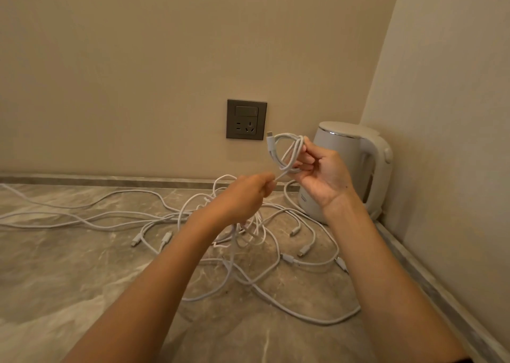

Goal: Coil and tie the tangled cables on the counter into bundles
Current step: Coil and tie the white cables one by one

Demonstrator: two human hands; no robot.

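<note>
Snagging is the main risk. The strand (280, 176) pinched in your left hand (245, 194) runs down into the tangle (248, 235), which lies on the counter (82, 266) toward its back right corner, where many white cables cross one another. If you pull hard, a crossing may cinch into a knot, or the whole heap may lift and drag. The kettle (356, 158) stands in that corner just beside the tangle, with a loop near its base; a dragged cable could catch on it. The coil (290, 152) is small and loosely gathered, so a slack grip could let its turns spring apart before you tie them.

Your right hand (323, 175) is raised above the counter, palm toward you, with its fingers (305, 159) curled round one side of the coil, clamping several turns together. The connector end (269, 139) juts free at the coil's upper left. Your left hand is closed, thumb and forefinger pinching the single strand just below the coil. The two hands are near each other but apart. Long runs of cable trail toward the counter's left edge.
</note>
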